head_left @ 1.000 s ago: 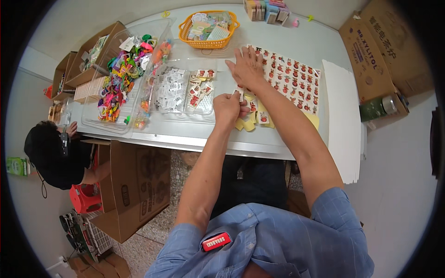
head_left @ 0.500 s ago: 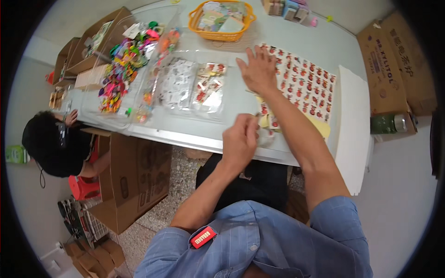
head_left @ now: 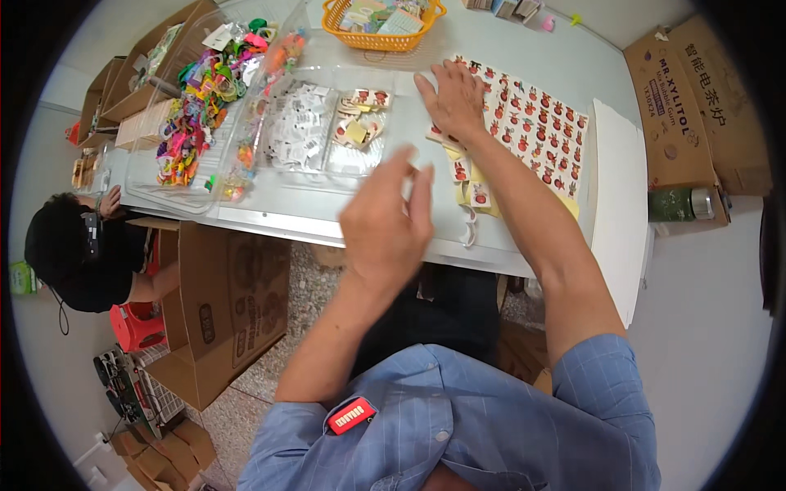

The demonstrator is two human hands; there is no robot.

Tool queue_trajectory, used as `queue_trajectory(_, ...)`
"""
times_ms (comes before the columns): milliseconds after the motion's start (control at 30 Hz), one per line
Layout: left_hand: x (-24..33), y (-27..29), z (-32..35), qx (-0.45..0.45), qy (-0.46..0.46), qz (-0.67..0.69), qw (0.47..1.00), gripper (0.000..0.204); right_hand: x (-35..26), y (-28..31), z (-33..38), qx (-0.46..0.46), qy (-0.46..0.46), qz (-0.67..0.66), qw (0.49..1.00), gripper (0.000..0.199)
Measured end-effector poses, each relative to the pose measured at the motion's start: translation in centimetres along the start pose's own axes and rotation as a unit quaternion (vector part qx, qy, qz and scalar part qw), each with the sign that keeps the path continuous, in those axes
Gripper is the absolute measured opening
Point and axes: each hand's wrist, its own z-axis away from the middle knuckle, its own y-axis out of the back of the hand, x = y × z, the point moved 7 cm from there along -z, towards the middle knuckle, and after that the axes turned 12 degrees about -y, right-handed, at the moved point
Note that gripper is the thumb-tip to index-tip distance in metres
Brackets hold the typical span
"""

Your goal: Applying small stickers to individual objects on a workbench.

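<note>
Fingers, left hand (head_left: pixel 385 225): loosely spread and slightly curled, raised above the table edge, gripping nothing that shows; motion blur makes a small item between the fingertips impossible to rule out.
Fingers, right hand (head_left: pixel 454 98): flat and splayed, palm down, pressing on the near-left corner of the sticker sheet (head_left: pixel 536 114).
Sticker sheet: white, rows of small red figures, lying flat on the table (head_left: pixel 278 221) at about 1 o'clock from the left hand.
Loose stickers (head_left: pixel 471 184): a few yellow-backed pieces with red figures, just beside the right wrist, at 2 o'clock from the left hand, near the table's front edge.
Clear trays (head_left: pixel 327 131): at 11 o'clock from the left hand, holding white packets and small tan-and-red cards.
Coloured trinkets (head_left: pixel 192 114): bright heap in a clear bin, at 10 o'clock, well apart from both hands.
Orange basket (head_left: pixel 381 20): at 12 o'clock, far side of the table, filled with paper packs.
White board (head_left: pixel 618 196): at 3 o'clock, along the table's right end.
Cardboard boxes (head_left: pixel 688 98): on the floor past the board, with a dark green bottle (head_left: pixel 679 204) beside them.
Other person (head_left: pixel 74 245): at 9 o'clock, dark top, low beside the table's left end, next to a red stool (head_left: pixel 135 323).
</note>
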Motion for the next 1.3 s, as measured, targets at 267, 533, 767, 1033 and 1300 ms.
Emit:
queue_trajectory(267,-4.2,-7.6,4.5,-0.17,0.129,0.017,0.977,0.042,0.2,0.0,-0.3,-0.016,-0.015,-0.162,0.987,0.068)
queue_trajectory(533,-4.7,-10.4,3.6,-0.112,0.106,0.067,0.986,0.033,3.5,2.0,-1.7,-0.055,-0.053,-0.307,0.949,0.06)
queue_trajectory(767,-5.9,-10.1,2.9,-0.15,0.133,0.058,0.978,0.025,4.2,12.7,7.9,-0.199,0.092,-0.204,0.954,0.033)
queue_trajectory(1033,-1.8,-8.8,3.0,-0.089,0.005,-0.052,0.995,0.027,7.3,16.3,16.6,-0.1,0.162,-0.086,0.978,0.039)
queue_trajectory(1300,-1.7,-11.5,1.8,-0.106,-0.04,-0.112,0.987,0.037,10.9,16.3,18.0,-0.02,0.109,-0.079,0.991,0.05)
